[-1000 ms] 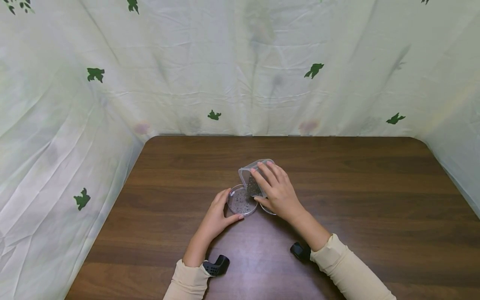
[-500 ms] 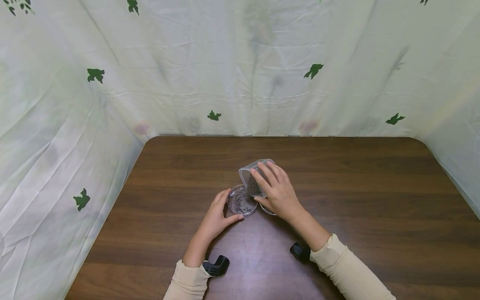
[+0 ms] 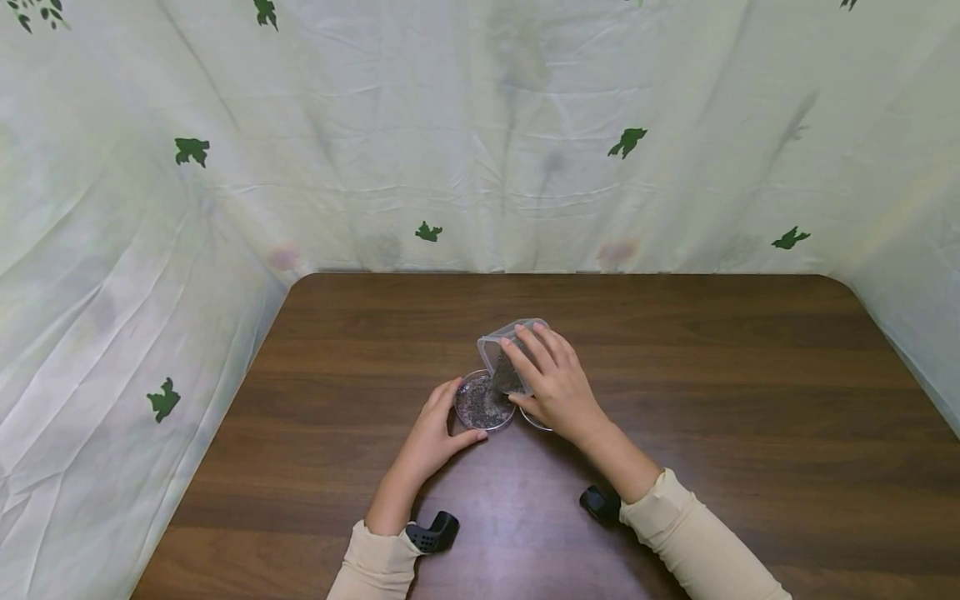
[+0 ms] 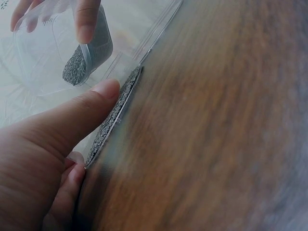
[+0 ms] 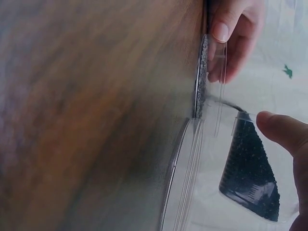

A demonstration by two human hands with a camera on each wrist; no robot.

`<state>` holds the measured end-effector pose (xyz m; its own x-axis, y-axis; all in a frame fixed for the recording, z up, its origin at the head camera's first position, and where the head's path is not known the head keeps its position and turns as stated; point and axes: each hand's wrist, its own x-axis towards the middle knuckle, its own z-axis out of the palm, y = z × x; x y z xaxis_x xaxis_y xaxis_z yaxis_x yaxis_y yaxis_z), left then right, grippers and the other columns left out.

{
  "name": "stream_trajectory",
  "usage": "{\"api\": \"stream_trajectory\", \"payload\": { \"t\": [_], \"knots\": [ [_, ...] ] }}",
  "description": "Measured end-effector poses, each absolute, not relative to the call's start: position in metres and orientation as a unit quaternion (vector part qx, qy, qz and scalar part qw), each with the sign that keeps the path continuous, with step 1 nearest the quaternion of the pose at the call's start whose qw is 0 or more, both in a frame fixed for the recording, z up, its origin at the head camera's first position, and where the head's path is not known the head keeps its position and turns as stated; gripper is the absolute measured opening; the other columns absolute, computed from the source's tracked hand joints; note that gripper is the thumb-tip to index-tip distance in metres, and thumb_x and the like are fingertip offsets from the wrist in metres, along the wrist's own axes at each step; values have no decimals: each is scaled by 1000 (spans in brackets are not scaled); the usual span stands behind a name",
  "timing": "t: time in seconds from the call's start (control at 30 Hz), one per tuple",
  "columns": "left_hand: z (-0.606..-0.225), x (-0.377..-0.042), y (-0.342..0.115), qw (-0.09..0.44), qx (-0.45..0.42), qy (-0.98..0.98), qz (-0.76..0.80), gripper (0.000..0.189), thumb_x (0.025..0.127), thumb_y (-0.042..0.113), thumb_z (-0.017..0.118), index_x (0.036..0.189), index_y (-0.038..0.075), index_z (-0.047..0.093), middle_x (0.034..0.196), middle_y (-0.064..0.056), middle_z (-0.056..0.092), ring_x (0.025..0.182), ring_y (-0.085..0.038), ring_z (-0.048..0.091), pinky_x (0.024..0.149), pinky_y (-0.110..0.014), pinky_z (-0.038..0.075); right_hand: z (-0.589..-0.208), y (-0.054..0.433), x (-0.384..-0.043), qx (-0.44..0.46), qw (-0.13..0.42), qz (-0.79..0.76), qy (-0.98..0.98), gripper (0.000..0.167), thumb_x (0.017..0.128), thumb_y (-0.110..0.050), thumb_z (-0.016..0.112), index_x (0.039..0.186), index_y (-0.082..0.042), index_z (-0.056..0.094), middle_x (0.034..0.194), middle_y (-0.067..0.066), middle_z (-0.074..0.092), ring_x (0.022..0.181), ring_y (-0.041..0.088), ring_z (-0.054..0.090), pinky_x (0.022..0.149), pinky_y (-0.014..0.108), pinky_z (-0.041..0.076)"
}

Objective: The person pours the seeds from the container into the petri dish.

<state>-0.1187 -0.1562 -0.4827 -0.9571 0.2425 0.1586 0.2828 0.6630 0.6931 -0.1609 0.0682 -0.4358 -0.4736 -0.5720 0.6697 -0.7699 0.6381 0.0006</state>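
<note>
Dark grains (image 3: 480,407) cover the bottom of a clear petri dish (image 5: 223,67) on the table. My left hand (image 3: 433,433) holds this dish at its left side, thumb at the near rim and fingers at the far rim. Above the dish's right part, my right hand (image 3: 558,383) grips a clear plastic container (image 3: 490,350), tilted with its mouth toward the dish. Dark granules (image 5: 250,168) lie against the container's lower wall. In the right wrist view a thin stream of grains (image 5: 231,104) runs from the container's lip into the dish.
A second clear round dish or lid (image 3: 534,421) lies just right of the petri dish, partly hidden under my right hand. The brown wooden table (image 3: 712,375) extends around both hands. A pale curtain (image 3: 480,125) with green shapes hangs behind it.
The layer of grains in the petri dish has grown darker and denser, while fewer grains show in the tilted container. Both hands stay in the same place.
</note>
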Motion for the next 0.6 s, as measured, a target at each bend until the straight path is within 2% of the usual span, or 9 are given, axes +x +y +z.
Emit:
{"api": "stream_trajectory", "payload": {
  "t": [0.47,0.6],
  "knots": [
    [-484,-119,-156,36,-151,-909,-388,85,70,32,77,135,-2,34,132,-20,38,120,-35,36,96,-49,31,-435,69,-159,392,319,151,-850,88,63,-33,81,135,-7,36,135,18,36,125,36,28,103,46,20],
    [-485,-119,-156,53,-162,-909,-381,85,70,38,75,133,-3,35,130,-20,39,118,-35,38,93,-48,34,-435,69,-159,392,319,154,-849,89,62,-32,81,135,-7,36,135,18,35,126,36,27,104,45,19]
  ]
}}
